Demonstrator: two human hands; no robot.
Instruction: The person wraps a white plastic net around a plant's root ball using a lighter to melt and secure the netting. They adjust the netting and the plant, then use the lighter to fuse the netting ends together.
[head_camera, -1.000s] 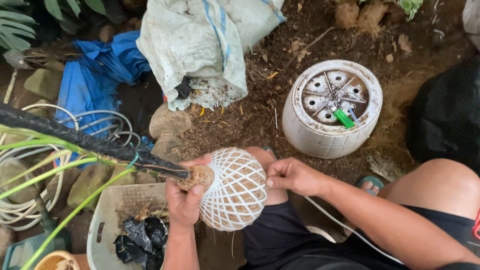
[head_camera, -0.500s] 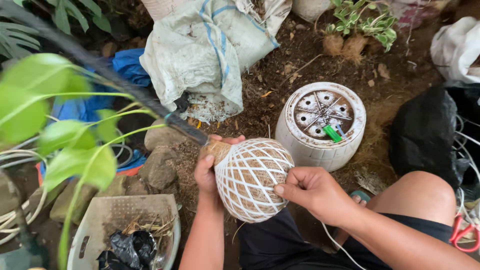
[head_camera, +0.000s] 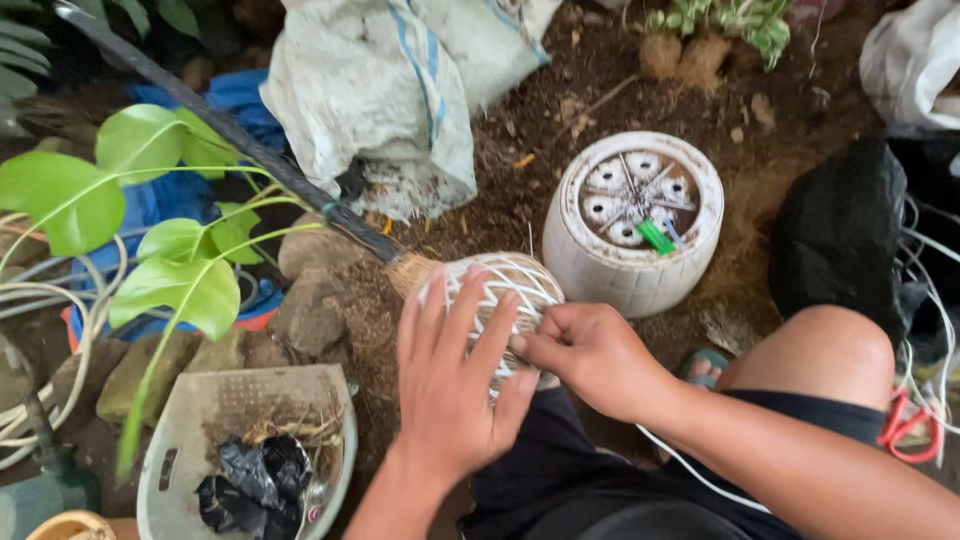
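A round ball wrapped in a net of white cord (head_camera: 510, 290) rests over my lap; it holds the root end of a plant with a long dark stem (head_camera: 230, 135) and broad green leaves (head_camera: 150, 230). My left hand (head_camera: 450, 385) lies flat over the ball's near side, fingers spread along the cords. My right hand (head_camera: 590, 355) pinches the white cord at the ball's right side. A thin white cord (head_camera: 700, 478) trails from there across my black shorts.
An upturned white plastic pot (head_camera: 635, 215) with a green object on it stands on the soil. A dirty white sack (head_camera: 390, 90) lies behind. A grey basket (head_camera: 250, 450) with black plastic sits lower left. Stones, blue fabric, coiled white cable, red scissors (head_camera: 905, 430) at right.
My left hand has moved from gripping the ball's stem end to lying flat over its front. The leafy stem has swung further into view on the left.
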